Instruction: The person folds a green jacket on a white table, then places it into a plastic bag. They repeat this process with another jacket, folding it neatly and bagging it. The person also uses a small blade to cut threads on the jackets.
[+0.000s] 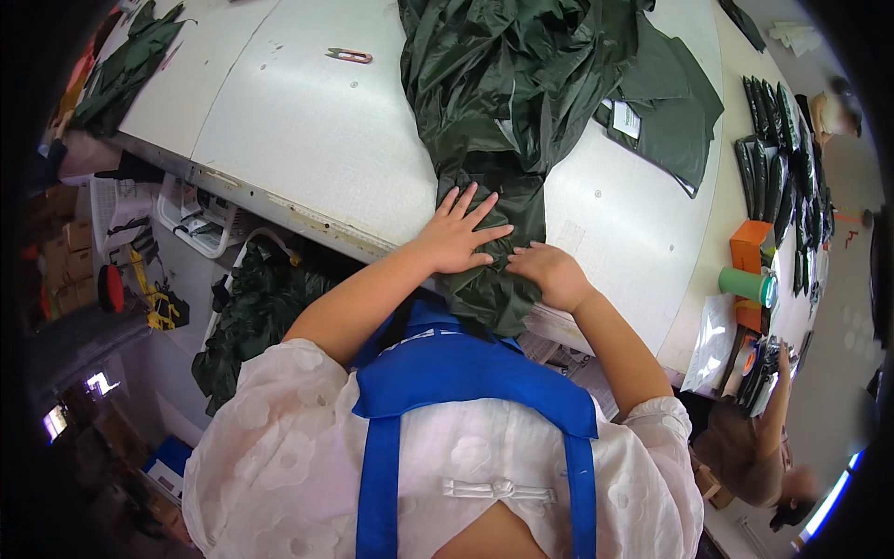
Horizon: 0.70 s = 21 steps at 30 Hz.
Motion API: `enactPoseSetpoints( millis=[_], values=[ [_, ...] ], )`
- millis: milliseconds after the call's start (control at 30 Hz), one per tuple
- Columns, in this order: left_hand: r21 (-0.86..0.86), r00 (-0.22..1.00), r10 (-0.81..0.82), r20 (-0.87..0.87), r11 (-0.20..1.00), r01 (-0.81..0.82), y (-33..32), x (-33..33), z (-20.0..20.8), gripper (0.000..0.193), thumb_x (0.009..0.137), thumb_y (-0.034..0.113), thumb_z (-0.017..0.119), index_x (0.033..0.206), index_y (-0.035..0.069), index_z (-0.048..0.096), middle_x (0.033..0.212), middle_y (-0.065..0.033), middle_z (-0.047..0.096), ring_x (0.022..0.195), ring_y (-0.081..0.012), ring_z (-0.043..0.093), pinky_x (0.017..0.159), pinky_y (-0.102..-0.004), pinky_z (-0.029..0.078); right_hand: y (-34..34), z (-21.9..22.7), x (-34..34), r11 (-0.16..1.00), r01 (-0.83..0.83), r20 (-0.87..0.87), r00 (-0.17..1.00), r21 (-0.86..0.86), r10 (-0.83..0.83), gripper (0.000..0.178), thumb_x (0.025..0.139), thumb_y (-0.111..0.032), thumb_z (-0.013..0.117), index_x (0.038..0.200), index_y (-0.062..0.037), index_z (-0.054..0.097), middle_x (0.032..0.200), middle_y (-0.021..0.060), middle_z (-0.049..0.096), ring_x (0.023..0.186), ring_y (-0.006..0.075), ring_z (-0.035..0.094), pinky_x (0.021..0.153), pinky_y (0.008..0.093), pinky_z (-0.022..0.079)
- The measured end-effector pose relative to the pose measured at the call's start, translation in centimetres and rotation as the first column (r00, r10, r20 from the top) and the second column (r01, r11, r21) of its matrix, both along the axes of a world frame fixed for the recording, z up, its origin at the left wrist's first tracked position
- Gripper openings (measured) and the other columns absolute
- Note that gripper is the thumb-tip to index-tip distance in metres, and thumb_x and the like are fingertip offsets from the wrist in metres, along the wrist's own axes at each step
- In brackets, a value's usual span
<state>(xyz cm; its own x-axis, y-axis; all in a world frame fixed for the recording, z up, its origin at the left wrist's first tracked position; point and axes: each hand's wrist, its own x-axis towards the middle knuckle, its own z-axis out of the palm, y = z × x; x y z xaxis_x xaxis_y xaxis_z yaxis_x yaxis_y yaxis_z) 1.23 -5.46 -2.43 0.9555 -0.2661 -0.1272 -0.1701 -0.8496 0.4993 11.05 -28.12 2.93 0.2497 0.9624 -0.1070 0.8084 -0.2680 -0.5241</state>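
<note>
A dark green, shiny thin-fabric garment [521, 79] lies crumpled over the white table, and a flatter strip of it runs down over the near edge toward my blue apron. My left hand [458, 235] rests on this strip with its fingers spread, palm down. Beside it on the right, my right hand [551, 272] lies on the fabric's right border. Its fingers are partly bent and its fingertips touch the cloth; whether they pinch any of it is hidden. To the right of the heap is a flatter dark green piece [666, 98] with a white label [625, 120].
Red-handled thread snips [349, 56] lie on the table [298, 121]. More green cloth [135, 70] is at the far left, and a heap [261, 298] sits below the edge. At right are packed dark bundles [778, 154], a green cylinder [745, 286] and another person [750, 443].
</note>
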Motion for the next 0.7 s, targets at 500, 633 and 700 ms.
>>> enactPoseSetpoints(
  millis=[500, 633, 700],
  values=[
    [-0.056, 0.971, 0.095, 0.222, 0.995, -0.084, -3.1, -4.3, 2.9, 0.057, 0.069, 0.027, 0.075, 0.119, 0.007, 0.056, 0.111, -0.0093, 0.053, 0.105, -0.0268, 0.048, 0.087, -0.0384, 0.038, 5.4, 2.9, -1.5, 0.805, 0.513, 0.065, 0.831, 0.3, -0.553, 0.046, 0.075, -0.022, 0.068, 0.118, -0.0087, 0.057, 0.124, 0.019, 0.054, 0.114, 0.0363, 0.052, 0.091, 0.0438, 0.045],
    [-0.003, 0.96, 0.056, 0.273, 0.998, -0.057, -3.2, -4.8, 2.3, 0.053, 0.072, 0.019, 0.07, 0.121, 0.006, 0.055, 0.112, -0.0077, 0.054, 0.105, -0.0261, 0.049, 0.088, -0.0381, 0.038, 6.2, 2.9, 4.6, 0.973, 0.201, 0.589, 0.775, 0.113, -0.229, 0.04, 0.069, -0.018, 0.072, 0.108, -0.0148, 0.063, 0.118, 0.0056, 0.056, 0.123, 0.0311, 0.043, 0.101, 0.0452, 0.035],
    [0.039, 0.958, 0.042, 0.284, 0.998, -0.055, -3.1, -4.9, 2.2, 0.049, 0.075, 0.016, 0.064, 0.122, 0.005, 0.054, 0.109, -0.0071, 0.056, 0.104, -0.0257, 0.05, 0.088, -0.038, 0.038, 4.0, 1.1, 8.1, 0.939, 0.302, 0.454, 0.822, 0.163, -0.343, 0.018, 0.068, -0.024, 0.073, 0.08, -0.0114, 0.068, 0.092, 0.0054, 0.066, 0.108, 0.029, 0.054, 0.092, 0.0439, 0.041]
  ],
)
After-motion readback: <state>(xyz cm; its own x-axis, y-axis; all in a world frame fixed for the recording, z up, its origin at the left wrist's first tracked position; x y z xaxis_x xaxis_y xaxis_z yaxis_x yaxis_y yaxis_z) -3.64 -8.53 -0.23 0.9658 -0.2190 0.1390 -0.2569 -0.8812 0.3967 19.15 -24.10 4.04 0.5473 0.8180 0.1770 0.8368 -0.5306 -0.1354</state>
